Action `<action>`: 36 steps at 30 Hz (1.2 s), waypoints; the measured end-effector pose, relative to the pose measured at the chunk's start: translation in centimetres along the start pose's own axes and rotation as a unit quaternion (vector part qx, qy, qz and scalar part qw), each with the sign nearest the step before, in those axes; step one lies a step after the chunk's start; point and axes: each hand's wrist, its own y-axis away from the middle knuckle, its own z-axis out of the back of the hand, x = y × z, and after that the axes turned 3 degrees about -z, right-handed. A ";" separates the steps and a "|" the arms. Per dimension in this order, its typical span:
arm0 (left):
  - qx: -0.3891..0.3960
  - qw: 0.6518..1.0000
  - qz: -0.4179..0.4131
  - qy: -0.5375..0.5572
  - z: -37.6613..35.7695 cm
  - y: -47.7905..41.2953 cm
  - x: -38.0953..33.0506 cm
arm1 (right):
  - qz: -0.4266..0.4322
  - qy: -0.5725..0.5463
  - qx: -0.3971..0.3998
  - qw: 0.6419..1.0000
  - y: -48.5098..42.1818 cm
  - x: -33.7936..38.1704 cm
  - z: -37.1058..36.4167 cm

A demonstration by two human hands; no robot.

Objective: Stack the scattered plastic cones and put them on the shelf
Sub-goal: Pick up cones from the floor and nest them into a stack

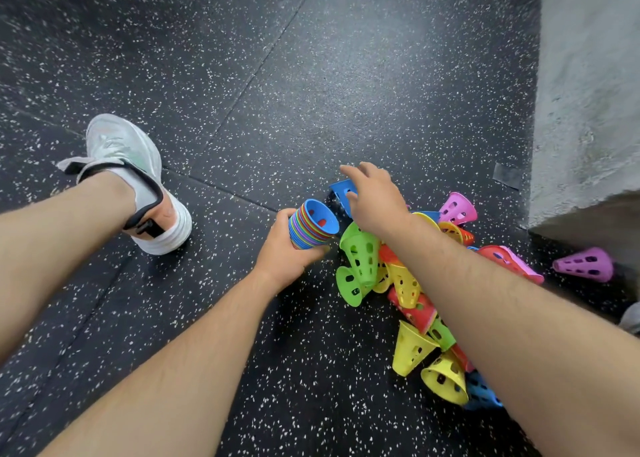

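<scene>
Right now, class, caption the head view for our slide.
Left hand grips a stack of cones while the right hand reaches toward a blue cone.

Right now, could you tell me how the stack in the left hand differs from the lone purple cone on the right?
The stack is many nested cones in mixed colours; the purple cone is single. The left hand grips the stack, while the purple cone lies untouched on its side on the floor. Both are holed plastic.
</scene>
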 end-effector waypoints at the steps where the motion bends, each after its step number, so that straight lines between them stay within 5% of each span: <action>1: 0.002 1.000 0.001 0.000 0.1 0.0 0.0 | -0.005 0.019 0.016 1.000 -0.6 0.0 -0.1; 6: 0.010 1.000 0.001 0.004 0.2 0.0 0.1 | -0.066 0.033 0.049 0.996 -1.6 0.5 -1.0; 12: 0.008 1.000 -0.003 -0.001 0.5 0.3 0.1 | -0.085 -0.096 -0.053 0.990 -0.2 0.0 0.1; 17: -0.007 1.000 0.007 -0.019 0.8 1.6 -0.2 | -0.039 -0.264 -0.149 0.952 4.7 0.3 2.2; 23: -0.010 0.998 0.020 -0.054 -0.3 5.0 -1.3 | 0.009 -0.293 -0.174 0.940 11.7 1.6 1.3; 31: -0.004 0.996 0.030 -0.081 -1.8 7.9 -3.6 | -0.029 -0.294 -0.110 0.949 16.6 1.8 0.7; 36: 0.014 0.997 0.021 -0.079 -2.6 8.6 -3.7 | -0.054 -0.253 0.040 0.965 17.8 1.1 0.4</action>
